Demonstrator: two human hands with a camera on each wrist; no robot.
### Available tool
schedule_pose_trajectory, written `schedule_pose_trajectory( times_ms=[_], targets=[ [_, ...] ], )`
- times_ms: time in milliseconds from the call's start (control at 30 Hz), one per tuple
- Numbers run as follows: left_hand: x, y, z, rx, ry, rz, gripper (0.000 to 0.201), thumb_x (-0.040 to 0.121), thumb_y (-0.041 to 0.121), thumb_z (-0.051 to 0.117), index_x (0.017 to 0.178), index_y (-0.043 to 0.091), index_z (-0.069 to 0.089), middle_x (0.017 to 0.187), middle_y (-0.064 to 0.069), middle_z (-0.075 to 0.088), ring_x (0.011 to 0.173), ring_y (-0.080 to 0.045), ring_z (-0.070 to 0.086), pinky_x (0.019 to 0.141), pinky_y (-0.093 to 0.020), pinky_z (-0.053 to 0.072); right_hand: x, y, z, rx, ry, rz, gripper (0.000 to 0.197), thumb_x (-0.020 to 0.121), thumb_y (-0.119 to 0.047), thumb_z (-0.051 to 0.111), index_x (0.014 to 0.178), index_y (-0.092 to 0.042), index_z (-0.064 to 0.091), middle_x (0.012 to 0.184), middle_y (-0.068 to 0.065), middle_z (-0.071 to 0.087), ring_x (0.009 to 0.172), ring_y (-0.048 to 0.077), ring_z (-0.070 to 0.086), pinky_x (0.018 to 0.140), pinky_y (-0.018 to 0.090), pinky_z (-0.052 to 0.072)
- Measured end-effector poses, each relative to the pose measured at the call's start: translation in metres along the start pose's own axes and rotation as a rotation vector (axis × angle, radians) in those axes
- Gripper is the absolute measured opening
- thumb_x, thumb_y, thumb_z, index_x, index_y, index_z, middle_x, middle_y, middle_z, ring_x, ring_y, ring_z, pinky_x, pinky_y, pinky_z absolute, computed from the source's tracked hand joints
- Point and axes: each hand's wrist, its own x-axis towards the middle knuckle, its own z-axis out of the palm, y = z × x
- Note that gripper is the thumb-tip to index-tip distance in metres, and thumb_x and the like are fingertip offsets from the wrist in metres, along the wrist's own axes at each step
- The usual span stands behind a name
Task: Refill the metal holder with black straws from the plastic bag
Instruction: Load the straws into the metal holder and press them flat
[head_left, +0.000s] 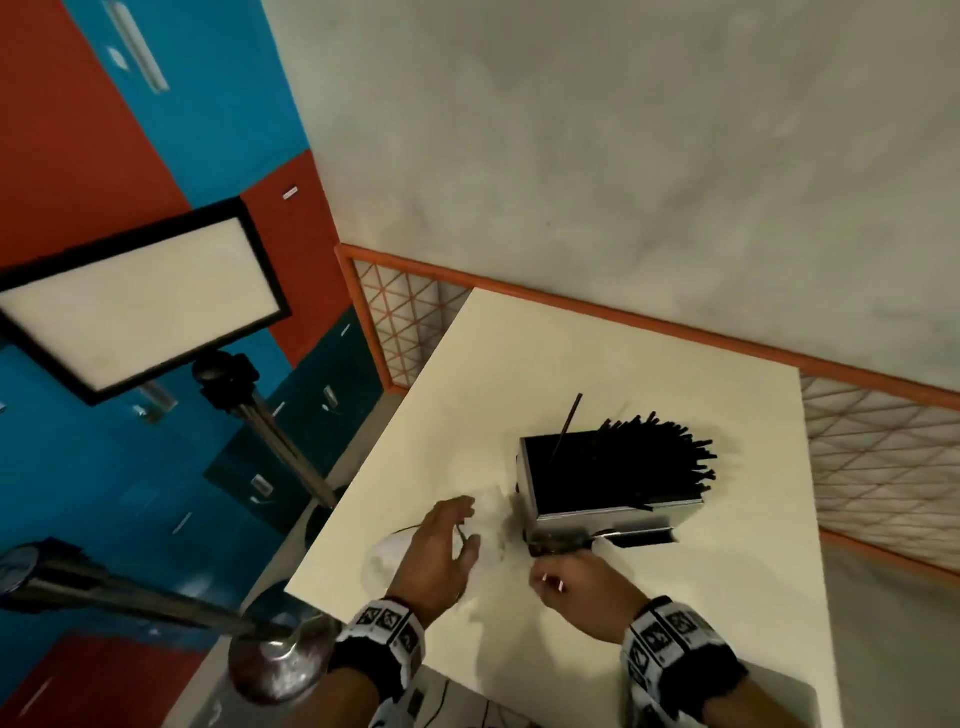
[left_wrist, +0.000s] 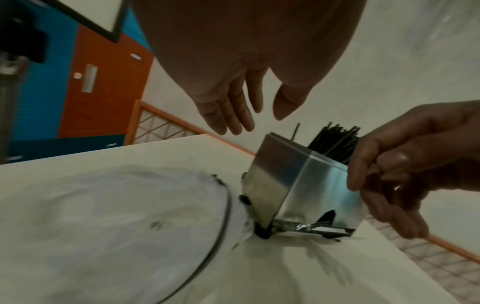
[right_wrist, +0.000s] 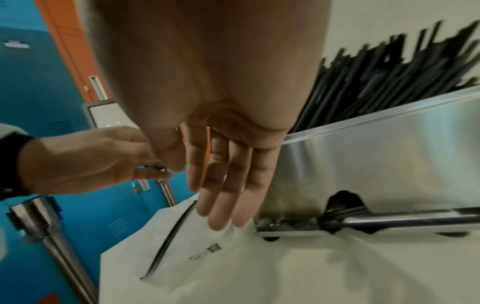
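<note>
A square metal holder stands on the cream table, with a low tray along its front foot. A bunch of black straws leans to the right inside it, and one single straw stands apart at the left. A clear plastic bag lies flat on the table left of the holder, with a thin dark line along it. My left hand hovers over the bag, fingers straight, holding nothing. My right hand is at the holder's front left corner, fingers extended and empty.
A light panel on a stand and a metal pole stand left of the table, before blue and red lockers. An orange lattice rail runs behind the table under a pale wall. The table's left edge is close to my left hand.
</note>
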Motion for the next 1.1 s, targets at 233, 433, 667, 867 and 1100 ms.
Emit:
schedule_pose_trajectory(
  times_ms=[233, 433, 667, 867, 1100],
  targets=[
    [0.078, 0.079, 0.059, 0.033, -0.191, 0.028, 0.127, 0.064, 0.072, 0.073, 0.158, 0.014, 0.011, 0.149, -0.004, 0.036, 0.138, -0.019, 0.036, 0.116, -0.035, 0.033, -0.008, 0.033, -0.093, 0.117, 0.321, -0.104, 0.012, 0.089, -0.016, 0.057, 0.089, -0.022, 0.068, 0.081, -0.010, 0.068, 0.073, 0.006, 0.061, 0.070, 0.025, 0.048],
    [0.114, 0.105, 0.100, 0.243, -0.211, 0.020, 0.141, 0.052, 0.078, 0.066, 0.158, 0.017, -0.004, 0.160, -0.010, 0.019, 0.147, -0.028, 0.024, 0.118, -0.042, 0.034, 0.009, 0.073, -0.161, 0.059, 0.704, -0.040, 0.017, 0.089, -0.010, 0.056, 0.101, -0.016, 0.067, 0.100, 0.001, 0.063, 0.096, 0.019, 0.057, 0.084, 0.030, 0.046],
    [0.112, 0.114, 0.121, 0.247, -0.153, 0.103, 0.131, 0.063, 0.067, 0.078, 0.158, 0.015, 0.004, 0.161, -0.005, 0.022, 0.148, -0.023, 0.020, 0.120, -0.045, 0.031, 0.030, 0.125, -0.171, 0.185, 0.584, 0.203, 0.038, 0.095, -0.038, 0.051, 0.132, -0.028, 0.052, 0.132, -0.002, 0.051, 0.113, 0.021, 0.052, 0.096, 0.033, 0.041],
    [0.110, 0.112, 0.124, 0.211, -0.138, 0.102, 0.123, 0.063, 0.070, 0.071, 0.158, 0.020, 0.011, 0.152, 0.002, 0.031, 0.137, -0.020, 0.041, 0.104, -0.039, 0.050, 0.035, 0.132, -0.140, 0.251, 0.495, 0.211, 0.027, 0.098, -0.039, 0.047, 0.113, -0.023, 0.063, 0.114, 0.000, 0.063, 0.103, 0.020, 0.059, 0.084, 0.026, 0.040],
    [0.112, 0.115, 0.121, 0.146, -0.209, 0.016, 0.127, 0.061, 0.071, 0.072, 0.159, 0.028, 0.003, 0.156, 0.004, 0.029, 0.138, -0.019, 0.042, 0.101, -0.038, 0.052, 0.038, 0.128, -0.128, 0.300, 0.556, 0.192, 0.022, 0.097, -0.035, 0.047, 0.102, -0.023, 0.065, 0.100, 0.000, 0.067, 0.091, 0.018, 0.061, 0.084, 0.034, 0.050]
  ],
)
